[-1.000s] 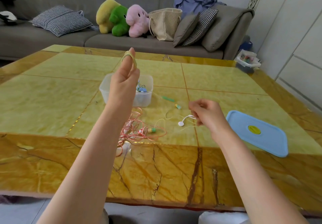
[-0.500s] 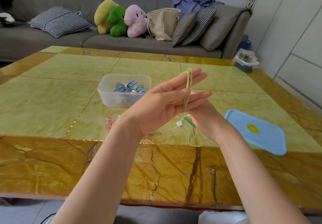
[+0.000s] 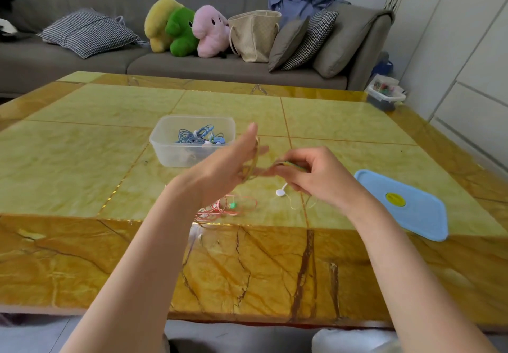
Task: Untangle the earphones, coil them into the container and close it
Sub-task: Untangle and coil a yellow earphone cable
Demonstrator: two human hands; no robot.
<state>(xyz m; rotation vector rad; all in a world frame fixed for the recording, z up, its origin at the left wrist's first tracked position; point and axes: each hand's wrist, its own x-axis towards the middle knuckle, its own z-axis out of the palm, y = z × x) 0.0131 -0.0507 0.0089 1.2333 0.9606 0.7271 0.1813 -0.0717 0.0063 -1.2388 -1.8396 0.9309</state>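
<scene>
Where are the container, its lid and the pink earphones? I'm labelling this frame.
container (image 3: 165,151), head view, on its clear front wall.
lid (image 3: 428,215), head view, on its blue top, lower right of the yellow spot.
pink earphones (image 3: 220,209), head view, on the tangled cord.

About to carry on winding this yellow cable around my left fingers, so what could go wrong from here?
The yellow cable is looped loosely round the left hand; turns may slip off as the right hand winds. Its white earbud dangles just above the pink earphones and could snag them. The lid lies near the right forearm and could be nudged.
</scene>
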